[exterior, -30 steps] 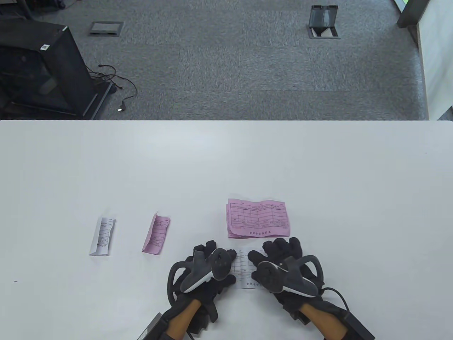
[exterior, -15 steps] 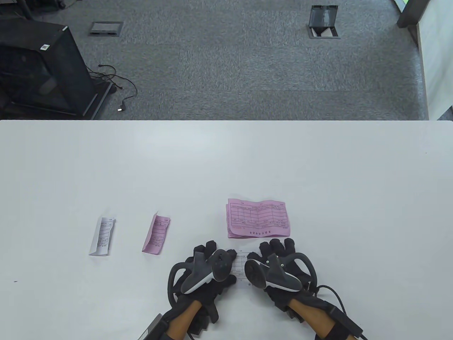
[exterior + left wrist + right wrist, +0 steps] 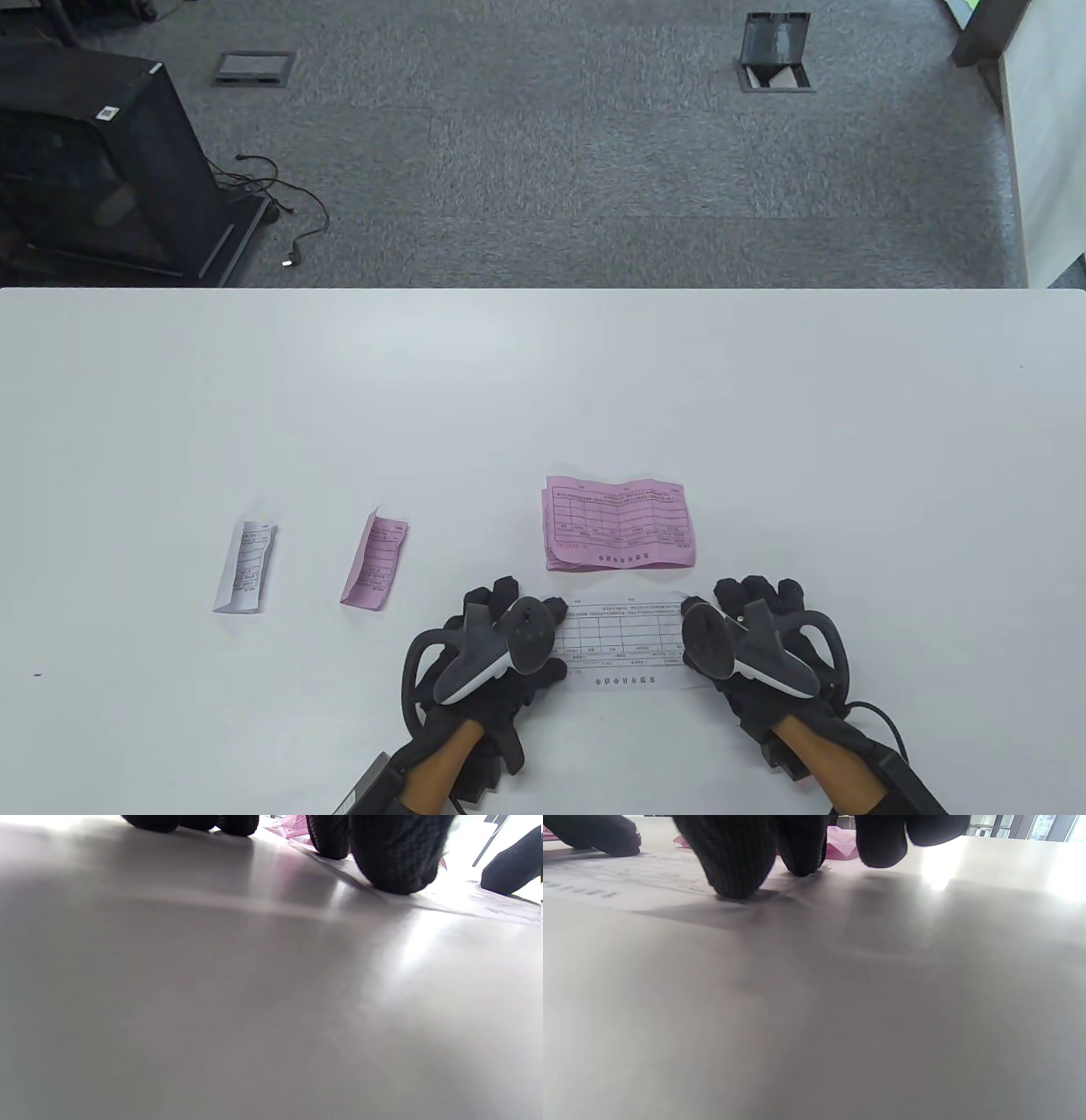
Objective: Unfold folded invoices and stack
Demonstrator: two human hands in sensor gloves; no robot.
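Nearest us, our left hand and right hand press spread fingers flat on the two ends of a white printed paper invoice, opened out on the white bench. Just beyond it lies a stack of unfolded pink paper invoices. Far left rest a folded pink invoice and a folded white invoice
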